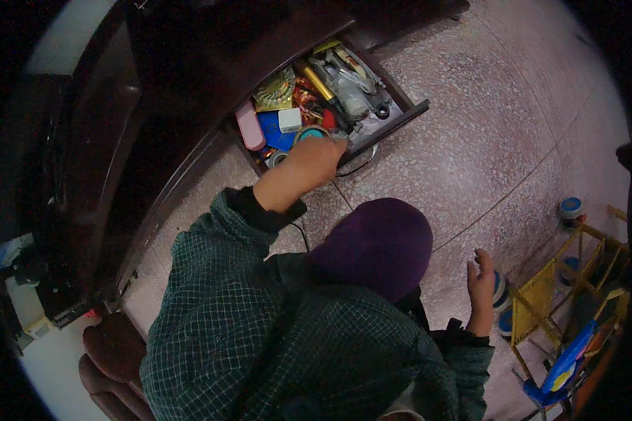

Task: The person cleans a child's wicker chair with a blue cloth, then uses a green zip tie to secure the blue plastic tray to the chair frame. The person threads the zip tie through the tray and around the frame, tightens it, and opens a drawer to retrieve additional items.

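A dark brown drawer (393, 126) stands pulled out and full of small items. My left hand (312, 167) reaches over its near side, fingers curled down, their tips hidden. Right beyond the fingers is a round teal-centred item (312, 133) with a tan rim; whether they grip it I cannot tell. Around it lie a white box (289, 120), a blue flat piece (275, 135), a pink oblong case (249, 126) and a gold-and-black cylinder (321, 85). Further right sit a clear plastic bag (351, 96) and grey tools. My right hand (480, 284) hangs over the floor, open and holding nothing.
Dark wooden furniture (182, 63) rises beyond and left of the drawer. My purple-clothed knee (379, 245) is between my hands. At right stand a yellow metal frame (534, 302), blue-and-white round containers (571, 208) and a blue-and-yellow item (562, 372). Brown upholstered seating (116, 351) is lower left.
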